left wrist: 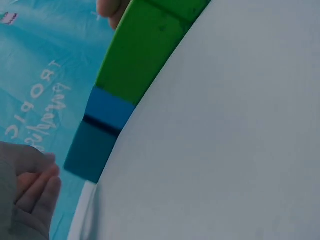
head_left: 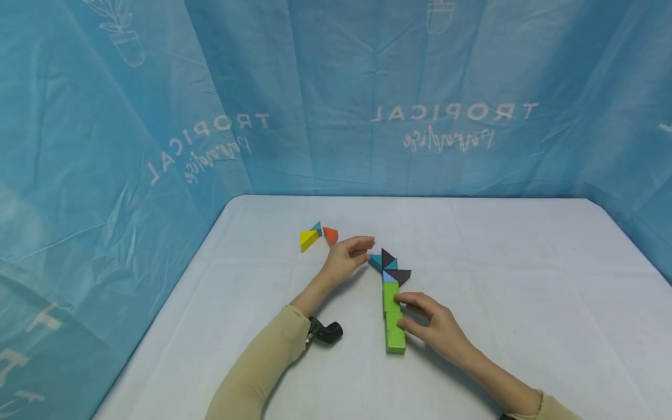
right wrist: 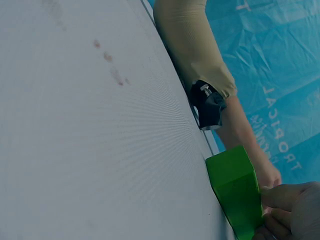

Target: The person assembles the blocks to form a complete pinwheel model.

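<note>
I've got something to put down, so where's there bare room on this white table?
Most room: white table right of the green blocks, beyond the right hand. A smaller patch lies between left sleeve and table's left edge. It's crowded around the dark triangular blocks near the left hand, and by the yellow block and orange block.

Two green blocks (head_left: 392,328) end to end; blue, teal, dark triangles (head_left: 401,275) beyond

Two long blocks (head_left: 391,322) lie end to end on the table (head_left: 504,245), a cluster of wedges (head_left: 387,258) at their far end. The right hand (head_left: 440,328) touches their right side; the left hand (head_left: 343,260) is left of the cluster, three other wedges (head_left: 308,240) behind it.
</note>
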Demonstrator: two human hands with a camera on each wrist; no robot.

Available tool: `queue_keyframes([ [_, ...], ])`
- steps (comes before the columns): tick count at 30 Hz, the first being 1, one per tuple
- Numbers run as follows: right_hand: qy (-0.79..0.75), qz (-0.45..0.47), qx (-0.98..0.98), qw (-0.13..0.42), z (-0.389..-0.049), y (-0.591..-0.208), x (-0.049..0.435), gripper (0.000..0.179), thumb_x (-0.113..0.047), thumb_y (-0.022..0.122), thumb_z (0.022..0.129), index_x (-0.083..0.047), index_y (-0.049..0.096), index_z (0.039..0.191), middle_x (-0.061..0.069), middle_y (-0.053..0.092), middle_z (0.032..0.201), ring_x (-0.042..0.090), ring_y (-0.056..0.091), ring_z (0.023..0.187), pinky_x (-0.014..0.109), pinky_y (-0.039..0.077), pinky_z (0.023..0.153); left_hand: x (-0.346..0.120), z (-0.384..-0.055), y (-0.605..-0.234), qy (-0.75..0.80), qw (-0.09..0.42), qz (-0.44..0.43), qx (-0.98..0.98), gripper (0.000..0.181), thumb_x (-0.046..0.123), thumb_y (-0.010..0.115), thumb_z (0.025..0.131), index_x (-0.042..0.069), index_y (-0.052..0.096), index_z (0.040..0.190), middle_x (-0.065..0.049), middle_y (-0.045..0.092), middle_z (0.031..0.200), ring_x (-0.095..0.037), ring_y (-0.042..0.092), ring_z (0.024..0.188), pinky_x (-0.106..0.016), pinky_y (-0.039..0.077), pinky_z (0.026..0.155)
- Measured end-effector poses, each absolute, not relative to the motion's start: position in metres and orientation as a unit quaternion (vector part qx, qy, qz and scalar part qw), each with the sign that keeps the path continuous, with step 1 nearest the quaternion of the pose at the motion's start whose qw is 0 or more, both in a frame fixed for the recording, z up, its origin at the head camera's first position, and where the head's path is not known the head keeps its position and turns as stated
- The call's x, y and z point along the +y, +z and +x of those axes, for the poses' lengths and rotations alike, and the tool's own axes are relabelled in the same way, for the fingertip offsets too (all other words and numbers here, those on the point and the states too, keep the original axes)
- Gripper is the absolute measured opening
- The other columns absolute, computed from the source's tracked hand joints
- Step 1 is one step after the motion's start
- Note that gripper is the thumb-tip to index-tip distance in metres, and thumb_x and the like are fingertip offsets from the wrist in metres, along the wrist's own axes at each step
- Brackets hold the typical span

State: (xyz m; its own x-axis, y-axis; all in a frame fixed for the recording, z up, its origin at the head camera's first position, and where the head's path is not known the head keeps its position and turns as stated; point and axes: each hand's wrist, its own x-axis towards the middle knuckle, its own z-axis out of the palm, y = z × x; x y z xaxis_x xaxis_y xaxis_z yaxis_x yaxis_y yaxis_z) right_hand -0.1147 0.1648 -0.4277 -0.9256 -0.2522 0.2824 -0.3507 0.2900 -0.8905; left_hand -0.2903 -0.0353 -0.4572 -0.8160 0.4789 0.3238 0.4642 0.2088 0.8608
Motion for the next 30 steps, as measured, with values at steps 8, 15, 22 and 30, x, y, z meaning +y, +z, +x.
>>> queue_keyframes([
  [8,0.564,0.182,-0.805,0.042,-0.118,-0.442,0.169,0.043,0.001,0.07,0.082,0.005,0.056,0.122,0.017,0.057,0.122,0.036,0.054,0.114,0.043,0.044,0.094,-0.07,-0.304,-0.442,0.589,-0.086,0.239,0.767,0.038,-0.007,0.064,0.086,-0.001,0.06,0.122,-0.012,0.063,0.118,-0.025,0.059,0.108,-0.027,0.047,0.091],
  [15,0.565,0.188,-0.802,0.047,-0.125,-0.459,0.174,0.044,-0.014,0.072,0.084,-0.008,0.058,0.125,0.005,0.058,0.124,0.025,0.055,0.115,0.033,0.044,0.095,-0.1,-0.321,-0.446,0.552,-0.128,0.175,0.805,0.041,-0.012,0.061,0.085,-0.002,0.058,0.124,-0.012,0.059,0.124,-0.022,0.053,0.118,-0.022,0.041,0.097],
  [22,0.567,0.195,-0.799,0.053,-0.125,-0.46,0.174,0.044,-0.014,0.072,0.085,-0.008,0.057,0.125,0.006,0.057,0.124,0.026,0.055,0.115,0.033,0.045,0.095,-0.098,-0.327,-0.453,0.465,-0.143,0.203,0.85,0.045,-0.006,0.068,0.082,-0.001,0.058,0.126,-0.018,0.058,0.125,-0.03,0.054,0.115,-0.035,0.044,0.096],
  [30,0.567,0.185,-0.802,0.042,-0.12,-0.443,0.169,0.043,0.0,0.07,0.083,0.003,0.056,0.123,0.016,0.057,0.122,0.035,0.053,0.114,0.042,0.044,0.094,-0.09,-0.329,-0.457,0.422,-0.134,0.195,0.875,0.049,0.0,0.071,0.082,0.002,0.056,0.129,-0.018,0.057,0.126,-0.031,0.051,0.118,-0.039,0.043,0.098],
])
